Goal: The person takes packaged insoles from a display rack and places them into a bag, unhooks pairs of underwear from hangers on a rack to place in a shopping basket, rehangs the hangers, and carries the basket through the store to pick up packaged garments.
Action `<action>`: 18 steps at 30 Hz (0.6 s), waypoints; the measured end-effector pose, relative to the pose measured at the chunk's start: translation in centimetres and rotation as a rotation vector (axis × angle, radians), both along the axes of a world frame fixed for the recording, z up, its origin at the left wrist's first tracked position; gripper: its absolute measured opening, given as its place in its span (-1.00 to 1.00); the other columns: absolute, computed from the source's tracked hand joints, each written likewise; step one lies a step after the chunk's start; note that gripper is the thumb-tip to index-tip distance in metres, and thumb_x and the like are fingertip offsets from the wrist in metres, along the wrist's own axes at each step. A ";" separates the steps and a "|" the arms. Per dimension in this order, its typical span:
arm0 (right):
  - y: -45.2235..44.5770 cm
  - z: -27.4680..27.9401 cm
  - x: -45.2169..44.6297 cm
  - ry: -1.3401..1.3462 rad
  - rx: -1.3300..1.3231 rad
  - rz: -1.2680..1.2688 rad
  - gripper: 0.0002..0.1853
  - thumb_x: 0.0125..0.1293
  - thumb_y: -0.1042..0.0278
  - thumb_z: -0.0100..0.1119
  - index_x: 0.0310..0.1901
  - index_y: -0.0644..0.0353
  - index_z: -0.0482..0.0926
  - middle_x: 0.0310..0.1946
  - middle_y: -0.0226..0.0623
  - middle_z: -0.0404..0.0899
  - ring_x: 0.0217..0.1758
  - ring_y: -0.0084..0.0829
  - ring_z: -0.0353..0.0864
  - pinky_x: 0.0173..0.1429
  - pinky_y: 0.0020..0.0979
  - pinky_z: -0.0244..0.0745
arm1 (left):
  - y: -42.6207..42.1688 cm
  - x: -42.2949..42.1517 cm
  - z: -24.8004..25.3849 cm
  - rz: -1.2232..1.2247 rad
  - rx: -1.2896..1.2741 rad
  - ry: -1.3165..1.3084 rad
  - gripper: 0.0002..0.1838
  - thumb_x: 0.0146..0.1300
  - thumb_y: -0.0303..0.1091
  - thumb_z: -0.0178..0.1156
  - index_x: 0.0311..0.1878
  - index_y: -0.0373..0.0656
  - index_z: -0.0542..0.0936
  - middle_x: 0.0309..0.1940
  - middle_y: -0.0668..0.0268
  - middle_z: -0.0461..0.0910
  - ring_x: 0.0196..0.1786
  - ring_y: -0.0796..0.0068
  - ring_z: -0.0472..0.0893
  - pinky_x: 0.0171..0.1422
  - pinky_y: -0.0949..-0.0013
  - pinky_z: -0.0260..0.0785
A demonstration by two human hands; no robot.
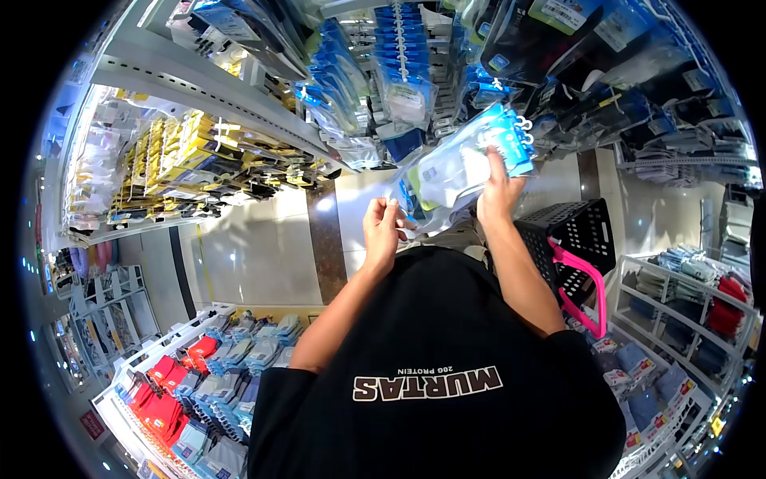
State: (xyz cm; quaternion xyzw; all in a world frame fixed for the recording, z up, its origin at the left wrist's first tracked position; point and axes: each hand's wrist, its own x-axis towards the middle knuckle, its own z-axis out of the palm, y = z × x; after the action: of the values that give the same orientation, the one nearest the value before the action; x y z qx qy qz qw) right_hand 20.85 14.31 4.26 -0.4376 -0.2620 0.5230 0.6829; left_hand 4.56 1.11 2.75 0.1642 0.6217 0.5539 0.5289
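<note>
Between my hands is a clear plastic bag [444, 177] of white and pale goods. A blue header [508, 136] with small white hooks is at its upper right end. My right hand [499, 191] is closed on the bag just below that header, thumb on top. At the opposite lower end, my left hand [384, 227] pinches the edge of the plastic with bent fingers. What the bag contains is blurred by glare, though a light green label shows through.
A black perforated shopping basket [566, 231] with a pink handle [586, 287] is close by my right forearm. Blue-topped packs [399, 64] hang ahead, yellow packs [191, 156] at left. Racks of folded goods [231, 367] stand behind on both sides.
</note>
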 end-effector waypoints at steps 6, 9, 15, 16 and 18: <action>-0.7 -1.6 1.3 0.063 -0.189 0.063 -0.61 0.29 0.57 0.36 0.14 0.29 0.56 0.02 -0.32 0.66 0.06 -0.47 0.63 0.16 -0.40 0.50 | -0.3 -0.3 -1.2 -0.063 0.000 0.034 -0.81 0.56 -0.25 0.11 -0.16 -0.15 0.45 -0.43 0.35 0.55 -0.51 0.57 0.58 -0.54 0.53 0.36; -1.5 -2.5 0.7 0.166 -0.401 0.103 -0.60 0.26 0.51 0.41 0.11 0.29 0.55 0.03 -0.25 0.66 0.08 -0.36 0.67 0.15 -0.31 0.58 | -0.4 -0.5 -0.8 -0.133 -0.034 0.063 -0.83 0.55 -0.26 0.12 -0.16 -0.13 0.45 -0.43 0.35 0.56 -0.50 0.57 0.59 -0.54 0.52 0.37; -0.7 -4.8 0.5 0.253 -0.542 0.262 -0.69 0.25 0.46 0.42 0.02 0.23 0.60 -0.06 -0.26 0.69 0.01 -0.29 0.70 0.06 -0.22 0.67 | -0.3 -1.7 -0.2 -0.235 -0.079 0.016 -0.83 0.55 -0.26 0.11 -0.18 -0.09 0.44 -0.43 0.37 0.56 -0.48 0.54 0.63 -0.53 0.51 0.36; -0.7 -5.1 0.1 0.262 -0.526 0.263 -0.73 0.26 0.46 0.41 -0.02 0.20 0.64 -0.07 -0.27 0.70 -0.04 -0.31 0.71 0.04 -0.22 0.68 | -0.3 -1.8 0.0 -0.245 -0.083 0.023 -0.83 0.55 -0.25 0.12 -0.18 -0.09 0.44 -0.43 0.37 0.56 -0.49 0.53 0.63 -0.54 0.52 0.35; -0.5 -5.2 -0.4 0.236 -0.536 0.300 -0.75 0.25 0.47 0.40 -0.03 0.20 0.65 -0.09 -0.28 0.71 -0.06 -0.31 0.72 0.03 -0.22 0.68 | 0.1 -1.6 0.5 -0.256 -0.093 0.038 -0.83 0.55 -0.25 0.12 -0.18 -0.10 0.45 -0.45 0.37 0.56 -0.51 0.55 0.61 -0.55 0.53 0.32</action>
State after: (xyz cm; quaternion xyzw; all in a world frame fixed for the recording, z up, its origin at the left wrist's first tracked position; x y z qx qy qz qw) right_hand 20.43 13.82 -0.91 -0.4946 -0.0955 0.7151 0.4846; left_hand 2.99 1.17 3.24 0.2279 0.6303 0.4494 0.5906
